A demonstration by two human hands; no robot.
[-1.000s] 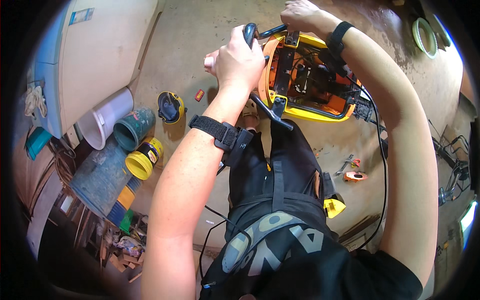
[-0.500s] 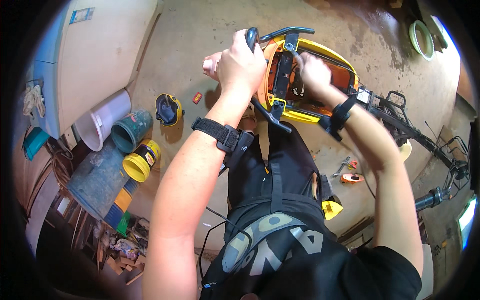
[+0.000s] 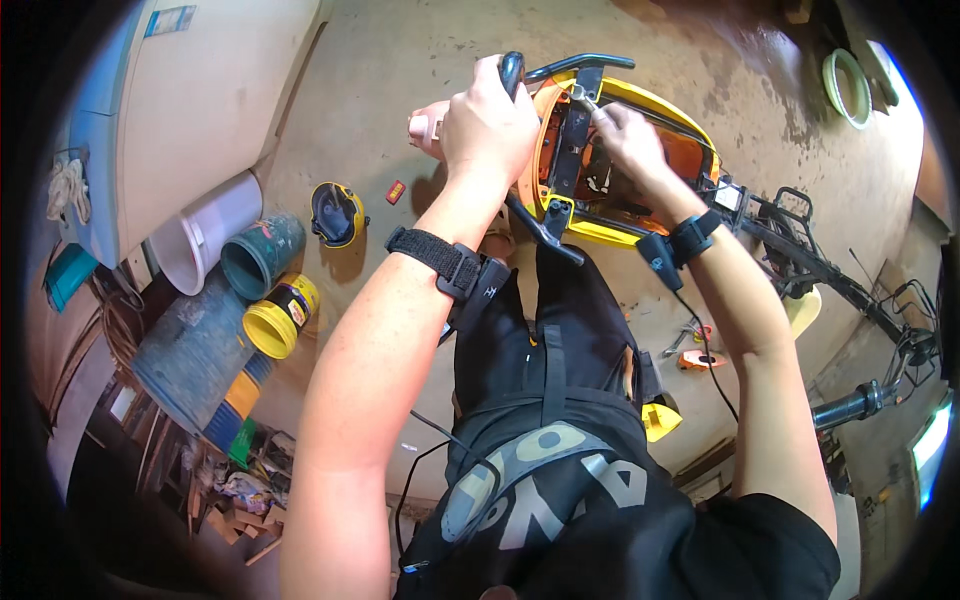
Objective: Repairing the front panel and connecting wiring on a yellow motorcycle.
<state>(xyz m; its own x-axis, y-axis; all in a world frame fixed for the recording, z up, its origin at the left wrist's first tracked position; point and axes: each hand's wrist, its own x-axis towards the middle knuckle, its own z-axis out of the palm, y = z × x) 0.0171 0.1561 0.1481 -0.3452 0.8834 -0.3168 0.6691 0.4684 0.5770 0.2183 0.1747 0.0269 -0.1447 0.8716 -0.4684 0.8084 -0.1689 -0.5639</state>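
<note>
My left hand [image 3: 490,125] is closed around the end of a curved black bar [image 3: 512,72] on the left side of a yellow-and-orange vehicle body [image 3: 690,120]. In my right hand [image 3: 632,145] is a metal wrench [image 3: 590,104], its head on the upper end of a black crosspiece [image 3: 570,150] that spans the open body. My fingers cover most of the wrench's handle. Another black bar [image 3: 540,232] sticks out at the crosspiece's near end. Inside the orange cavity some wires and small parts show, partly behind my right hand.
Buckets [image 3: 280,318] and a blue drum [image 3: 195,350] stand at left, near a yellow-and-black helmet-like shell [image 3: 338,215] and a small red box [image 3: 395,191]. An orange tool [image 3: 700,360] lies on the floor at right. The vehicle's black frame [image 3: 820,255] stretches rightward.
My right hand has turned slightly and its blur is gone; the wrench head stays at the same spot. My left hand keeps its hold on the bar, and the right forearm has shifted slightly left.
</note>
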